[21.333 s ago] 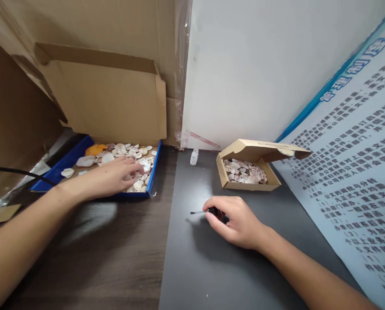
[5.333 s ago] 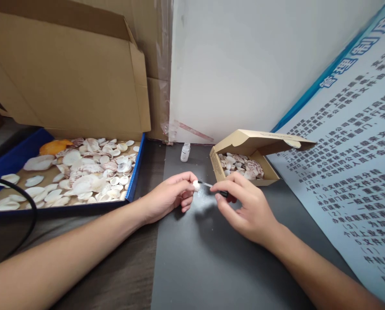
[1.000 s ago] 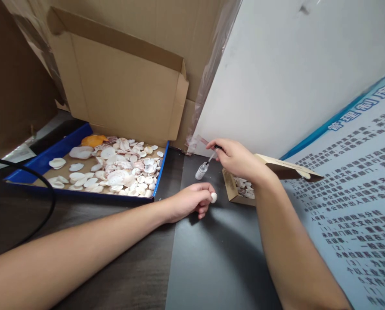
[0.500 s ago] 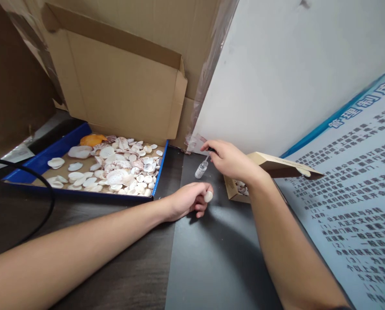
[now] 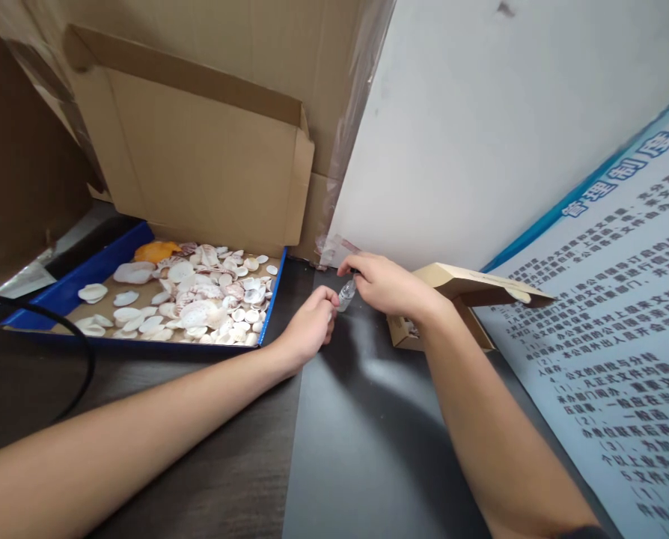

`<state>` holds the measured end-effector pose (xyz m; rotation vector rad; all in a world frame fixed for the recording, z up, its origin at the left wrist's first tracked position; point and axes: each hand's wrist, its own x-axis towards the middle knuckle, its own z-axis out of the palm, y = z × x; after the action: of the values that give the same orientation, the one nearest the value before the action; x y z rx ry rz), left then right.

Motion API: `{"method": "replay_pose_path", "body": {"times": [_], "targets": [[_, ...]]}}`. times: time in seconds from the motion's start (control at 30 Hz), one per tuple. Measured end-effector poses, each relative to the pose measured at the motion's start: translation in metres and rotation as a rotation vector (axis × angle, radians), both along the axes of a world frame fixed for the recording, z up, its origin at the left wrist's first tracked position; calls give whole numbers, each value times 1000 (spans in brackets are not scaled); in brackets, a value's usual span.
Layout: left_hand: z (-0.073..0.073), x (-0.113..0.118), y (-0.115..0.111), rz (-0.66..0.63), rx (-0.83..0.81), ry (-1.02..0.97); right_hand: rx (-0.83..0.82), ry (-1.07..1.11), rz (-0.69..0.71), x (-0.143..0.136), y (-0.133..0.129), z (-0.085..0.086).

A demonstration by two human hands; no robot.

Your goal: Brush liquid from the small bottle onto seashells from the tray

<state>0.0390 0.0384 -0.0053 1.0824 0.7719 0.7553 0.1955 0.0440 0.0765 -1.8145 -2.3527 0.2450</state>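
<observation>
A small clear bottle [image 5: 346,295] stands tilted in view on the dark surface between my two hands. My left hand [image 5: 313,327] is closed, its fingertips against or just beside the bottle's left side; whatever it pinches is hidden. From the right, my right hand [image 5: 388,282] reaches over the bottle's top, fingers curled on a dark brush cap that is mostly hidden. Left of my hands, white and brownish shells [image 5: 200,314] and one orange shell [image 5: 156,251] lie in a blue-edged tray [image 5: 274,299].
An open cardboard box [image 5: 407,340] with some shells sits behind my right forearm. Cardboard [image 5: 200,142] stands behind the tray. A white panel [image 5: 435,135] and a printed poster [image 5: 609,322] rise at the right. A black cable [image 5: 90,359] curves at the left.
My left hand has moved up to the bottle, and the white shell in its fingers no longer shows. My right hand has lowered the brush cap to the bottle's mouth.
</observation>
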Motion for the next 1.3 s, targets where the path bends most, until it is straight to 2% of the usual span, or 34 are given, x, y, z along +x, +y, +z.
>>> {"method": "replay_pose_path", "body": {"times": [0.1,0.17,0.3,0.4,0.5,0.67,0.93,1.3], "targets": [[3,-2,4,78,76,84,-14,-4,14,0,0,0],[4,-3,6,89,193,172,-29,-4,25,-1,-1,1],[-1,-4,8,13,493,390,-65,3,47,-7,-5,5],[-6,-5,7,-68,588,437,-105,16,54,-12,-8,8],[-8,-7,4,-89,654,447,-115,37,46,-14,-11,10],[-7,-9,0,-78,696,434,-97,48,26,-11,-13,14],[-7,-8,0,-109,703,453,-98,-89,-59,-7,-17,23],[-7,-8,1,-110,714,482,-44,-83,-133,-4,-23,32]]}}
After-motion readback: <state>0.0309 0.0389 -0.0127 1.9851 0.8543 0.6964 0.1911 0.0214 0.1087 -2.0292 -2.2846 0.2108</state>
